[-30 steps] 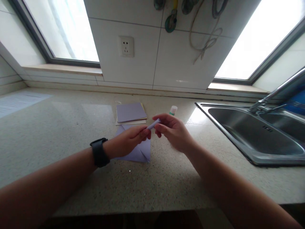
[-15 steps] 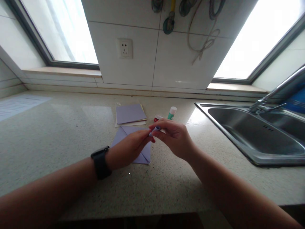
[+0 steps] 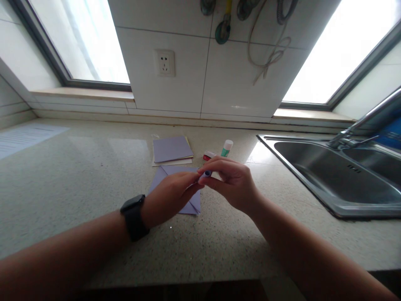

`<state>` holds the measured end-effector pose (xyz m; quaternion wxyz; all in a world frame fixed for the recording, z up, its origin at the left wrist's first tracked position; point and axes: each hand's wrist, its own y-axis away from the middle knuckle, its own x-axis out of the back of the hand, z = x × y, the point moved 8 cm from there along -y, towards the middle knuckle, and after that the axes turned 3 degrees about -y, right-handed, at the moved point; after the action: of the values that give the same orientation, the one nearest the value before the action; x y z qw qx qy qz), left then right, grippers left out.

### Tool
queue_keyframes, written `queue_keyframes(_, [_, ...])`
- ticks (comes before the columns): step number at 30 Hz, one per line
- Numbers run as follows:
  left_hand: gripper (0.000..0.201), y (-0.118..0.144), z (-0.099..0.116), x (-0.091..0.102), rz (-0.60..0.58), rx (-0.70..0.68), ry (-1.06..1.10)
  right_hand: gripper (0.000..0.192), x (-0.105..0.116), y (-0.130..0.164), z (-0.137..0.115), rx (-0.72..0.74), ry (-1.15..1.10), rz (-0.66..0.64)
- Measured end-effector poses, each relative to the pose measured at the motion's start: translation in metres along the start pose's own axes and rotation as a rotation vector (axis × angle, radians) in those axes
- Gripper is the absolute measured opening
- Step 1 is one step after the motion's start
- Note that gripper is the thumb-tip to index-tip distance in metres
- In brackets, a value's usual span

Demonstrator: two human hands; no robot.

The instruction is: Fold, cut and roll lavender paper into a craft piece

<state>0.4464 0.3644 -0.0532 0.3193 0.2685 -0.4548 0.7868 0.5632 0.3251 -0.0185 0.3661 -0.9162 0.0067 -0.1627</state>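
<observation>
Fingertips of both the left hand [image 3: 171, 196] and right hand [image 3: 233, 184] pinch a small rolled paper tube [image 3: 205, 174] above the folded lilac sheet [image 3: 188, 200]. Behind them (close by) lie a paper stack [image 3: 171, 149], glue stick [image 3: 227, 148] and red-ended cap [image 3: 208, 156]; the sink [image 3: 328, 196] sits well apart, on the right.

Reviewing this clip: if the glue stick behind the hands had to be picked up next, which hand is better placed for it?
Probably the right hand. The glue stick stands just beyond it, on its own side. The left hand would have to cross over. Both hands currently pinch the small purple roll, so one must let go.

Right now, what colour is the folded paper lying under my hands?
Pale purple; the folded paper shows best in the head view.
</observation>
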Motion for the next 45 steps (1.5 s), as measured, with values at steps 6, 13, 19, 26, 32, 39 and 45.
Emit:
queue_keyframes(6, [0.012, 0.006, 0.003, 0.027, 0.291, 0.032, 0.044, 0.02, 0.0, 0.003, -0.011, 0.083, 0.041, 0.08])
queue_keyframes(13, [0.014, 0.008, 0.009, 0.034, 0.343, -0.033, 0.025, 0.02, -0.002, 0.004, -0.014, 0.086, 0.057, 0.103])
queue_keyframes(19, [0.019, 0.009, 0.009, 0.033, 0.341, -0.036, 0.036, 0.024, -0.001, 0.005, -0.012, 0.061, 0.078, 0.088])
queue_keyframes(26, [0.021, 0.008, 0.008, 0.033, 0.336, -0.048, 0.043, 0.024, -0.002, 0.004, -0.013, 0.065, 0.086, 0.09])
queue_keyframes(32, [0.018, 0.007, 0.007, 0.032, 0.331, -0.047, 0.046, 0.025, -0.004, 0.006, -0.011, 0.078, 0.051, 0.09])
queue_keyframes(39, [0.018, 0.008, 0.002, 0.031, 0.3, -0.016, 0.048, 0.02, -0.004, 0.006, -0.006, 0.068, 0.044, 0.069])
queue_keyframes(45, [0.017, 0.008, -0.001, 0.03, 0.286, -0.003, 0.021, 0.021, 0.001, 0.006, -0.003, 0.049, 0.048, 0.1])
